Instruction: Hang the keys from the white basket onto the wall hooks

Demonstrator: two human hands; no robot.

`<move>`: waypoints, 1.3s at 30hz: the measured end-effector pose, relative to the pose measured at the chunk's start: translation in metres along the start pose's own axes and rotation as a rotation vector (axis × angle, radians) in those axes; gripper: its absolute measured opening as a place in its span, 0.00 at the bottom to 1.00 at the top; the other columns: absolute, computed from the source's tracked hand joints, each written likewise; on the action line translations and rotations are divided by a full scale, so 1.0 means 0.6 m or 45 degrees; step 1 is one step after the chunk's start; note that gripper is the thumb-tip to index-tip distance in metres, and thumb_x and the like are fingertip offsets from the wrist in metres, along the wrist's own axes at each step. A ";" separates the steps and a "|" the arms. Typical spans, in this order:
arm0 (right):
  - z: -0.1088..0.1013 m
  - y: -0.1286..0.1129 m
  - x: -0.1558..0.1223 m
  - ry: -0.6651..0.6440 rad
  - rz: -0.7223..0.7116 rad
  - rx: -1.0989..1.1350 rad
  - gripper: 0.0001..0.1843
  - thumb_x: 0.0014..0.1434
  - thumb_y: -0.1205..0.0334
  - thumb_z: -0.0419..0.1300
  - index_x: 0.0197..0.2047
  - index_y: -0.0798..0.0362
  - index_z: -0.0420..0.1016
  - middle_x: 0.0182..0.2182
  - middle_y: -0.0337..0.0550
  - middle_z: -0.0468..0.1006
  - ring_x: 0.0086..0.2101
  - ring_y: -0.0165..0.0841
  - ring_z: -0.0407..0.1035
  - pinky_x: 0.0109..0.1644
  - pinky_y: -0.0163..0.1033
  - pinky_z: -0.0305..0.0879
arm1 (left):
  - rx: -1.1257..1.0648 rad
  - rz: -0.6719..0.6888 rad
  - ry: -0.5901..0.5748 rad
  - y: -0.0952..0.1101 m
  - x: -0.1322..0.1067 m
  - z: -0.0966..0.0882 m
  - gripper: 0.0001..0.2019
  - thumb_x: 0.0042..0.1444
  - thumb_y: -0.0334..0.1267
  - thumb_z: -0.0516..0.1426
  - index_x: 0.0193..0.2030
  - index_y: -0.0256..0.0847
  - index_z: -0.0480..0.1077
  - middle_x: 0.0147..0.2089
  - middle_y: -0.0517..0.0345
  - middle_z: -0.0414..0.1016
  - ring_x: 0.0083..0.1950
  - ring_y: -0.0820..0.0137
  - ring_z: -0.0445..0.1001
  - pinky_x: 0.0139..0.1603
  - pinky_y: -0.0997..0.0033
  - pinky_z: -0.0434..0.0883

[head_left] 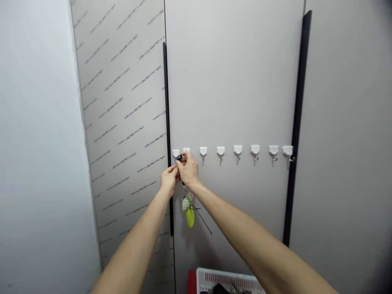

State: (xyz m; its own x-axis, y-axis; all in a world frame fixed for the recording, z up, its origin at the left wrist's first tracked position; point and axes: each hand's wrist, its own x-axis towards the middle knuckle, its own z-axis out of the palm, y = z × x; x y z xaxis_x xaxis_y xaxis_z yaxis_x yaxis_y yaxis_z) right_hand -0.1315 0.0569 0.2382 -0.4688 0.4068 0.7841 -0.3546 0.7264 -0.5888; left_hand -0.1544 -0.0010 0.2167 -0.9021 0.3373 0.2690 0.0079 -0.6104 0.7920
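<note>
My right hand pinches the small dark top piece of a keychain in front of the hooks at the left end of the row. My left hand is closed just below and to the left, its fingertips at the same keychain and partly hidden behind the right hand. From the hands dangle a pale green striped charm, a bright yellow-green tag and a thin dark cord. The leftmost white hook and the second hook are partly covered by my fingers.
Several more white hooks run rightward along the grey cabinet door. Long black handles edge the door. Below stands a white basket with dark items inside, beside something red. A printed-film panel is at left.
</note>
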 end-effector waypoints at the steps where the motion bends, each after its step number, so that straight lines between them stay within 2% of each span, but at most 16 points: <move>1: 0.000 0.001 0.001 -0.004 -0.028 -0.047 0.12 0.43 0.62 0.50 0.35 0.53 0.62 0.24 0.37 0.68 0.25 0.27 0.61 0.34 0.34 0.57 | -0.026 -0.005 -0.005 -0.001 0.000 0.000 0.10 0.31 0.36 0.58 0.24 0.36 0.65 0.19 0.64 0.67 0.20 0.81 0.64 0.23 0.80 0.61; 4: 0.003 0.003 0.005 -0.040 -0.108 -0.118 0.09 0.44 0.63 0.50 0.31 0.53 0.64 0.27 0.39 0.68 0.27 0.27 0.61 0.35 0.33 0.57 | -0.108 -0.009 0.005 -0.004 0.002 -0.003 0.09 0.32 0.35 0.57 0.24 0.36 0.64 0.19 0.65 0.67 0.21 0.81 0.65 0.24 0.80 0.61; 7: 0.009 0.006 0.010 -0.101 -0.170 -0.183 0.10 0.44 0.65 0.49 0.32 0.53 0.66 0.29 0.41 0.68 0.29 0.28 0.61 0.37 0.33 0.56 | -0.151 -0.016 0.057 -0.006 0.008 -0.007 0.07 0.34 0.35 0.57 0.23 0.36 0.64 0.20 0.65 0.67 0.21 0.81 0.65 0.25 0.80 0.61; 13: 0.014 0.024 0.002 -0.156 -0.126 -0.276 0.13 0.45 0.64 0.49 0.37 0.53 0.65 0.31 0.43 0.67 0.32 0.30 0.60 0.38 0.35 0.55 | -0.074 -0.074 0.056 -0.023 0.020 -0.021 0.06 0.33 0.34 0.57 0.21 0.35 0.64 0.18 0.65 0.66 0.20 0.82 0.63 0.23 0.81 0.60; 17: 0.000 0.039 -0.020 -0.196 -0.101 -0.304 0.13 0.45 0.61 0.49 0.36 0.54 0.66 0.28 0.43 0.67 0.29 0.30 0.60 0.36 0.35 0.55 | 0.044 -0.128 0.105 -0.030 0.019 -0.031 0.06 0.34 0.35 0.56 0.20 0.35 0.64 0.15 0.66 0.63 0.17 0.83 0.60 0.20 0.82 0.57; 20: -0.020 0.037 -0.020 -0.041 -0.127 -0.275 0.17 0.47 0.59 0.47 0.41 0.54 0.62 0.29 0.42 0.66 0.26 0.28 0.59 0.34 0.34 0.56 | 0.151 -0.080 0.127 -0.029 0.015 -0.034 0.06 0.33 0.34 0.56 0.21 0.35 0.65 0.16 0.64 0.64 0.18 0.81 0.61 0.21 0.80 0.57; 23: -0.040 0.025 0.004 0.099 -0.168 -0.305 0.19 0.48 0.59 0.46 0.44 0.55 0.59 0.30 0.43 0.66 0.27 0.28 0.59 0.35 0.34 0.55 | 0.272 0.031 0.172 -0.028 0.009 -0.036 0.07 0.31 0.31 0.57 0.23 0.36 0.65 0.18 0.64 0.65 0.19 0.80 0.62 0.22 0.78 0.58; 25: -0.048 0.017 0.021 0.003 -0.208 -0.387 0.17 0.48 0.60 0.46 0.42 0.55 0.62 0.28 0.42 0.67 0.29 0.28 0.60 0.36 0.35 0.55 | 0.362 0.128 0.235 -0.029 0.001 -0.039 0.08 0.31 0.30 0.57 0.23 0.37 0.65 0.19 0.64 0.64 0.21 0.79 0.62 0.24 0.78 0.59; 29: -0.055 0.017 0.025 -0.431 -0.200 -0.692 0.10 0.46 0.64 0.49 0.30 0.56 0.69 0.25 0.44 0.69 0.30 0.32 0.62 0.36 0.37 0.55 | 0.517 0.342 0.382 -0.042 -0.034 -0.050 0.11 0.30 0.26 0.56 0.25 0.39 0.65 0.24 0.64 0.65 0.27 0.78 0.63 0.30 0.80 0.60; 31: -0.058 0.027 0.006 -0.504 -0.162 -0.791 0.10 0.45 0.66 0.50 0.31 0.57 0.69 0.26 0.45 0.70 0.31 0.33 0.62 0.36 0.37 0.55 | 0.556 0.366 0.363 -0.060 -0.061 -0.056 0.12 0.30 0.24 0.56 0.26 0.40 0.65 0.26 0.64 0.65 0.28 0.79 0.63 0.32 0.81 0.59; 34: -0.075 0.050 -0.052 -0.513 -0.170 -0.723 0.14 0.46 0.66 0.49 0.38 0.57 0.66 0.30 0.45 0.70 0.32 0.31 0.62 0.37 0.36 0.55 | 0.627 0.222 0.193 -0.107 -0.116 -0.065 0.12 0.31 0.24 0.55 0.26 0.40 0.65 0.27 0.63 0.65 0.28 0.78 0.63 0.34 0.79 0.59; 37: -0.117 0.085 -0.152 -0.743 -0.164 -0.636 0.13 0.46 0.65 0.49 0.36 0.55 0.68 0.30 0.43 0.70 0.30 0.29 0.62 0.35 0.34 0.55 | 0.764 0.014 -0.032 -0.172 -0.186 -0.080 0.11 0.31 0.24 0.54 0.25 0.39 0.66 0.27 0.61 0.66 0.29 0.75 0.63 0.36 0.74 0.59; 39: -0.155 0.118 -0.232 -0.933 -0.069 -0.631 0.11 0.44 0.65 0.50 0.32 0.53 0.69 0.28 0.43 0.71 0.28 0.30 0.62 0.33 0.33 0.55 | 0.889 -0.070 -0.193 -0.217 -0.233 -0.093 0.10 0.31 0.24 0.53 0.24 0.39 0.66 0.26 0.59 0.66 0.29 0.72 0.63 0.38 0.71 0.58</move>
State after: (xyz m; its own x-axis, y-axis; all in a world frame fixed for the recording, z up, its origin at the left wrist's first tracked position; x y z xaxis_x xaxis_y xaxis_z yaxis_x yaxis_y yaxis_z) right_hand -0.0160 0.1029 0.1056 -0.9222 0.0310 0.3854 -0.0800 0.9599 -0.2685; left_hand -0.0536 -0.0088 0.0456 -0.8397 0.4812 0.2516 0.2841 -0.0054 0.9588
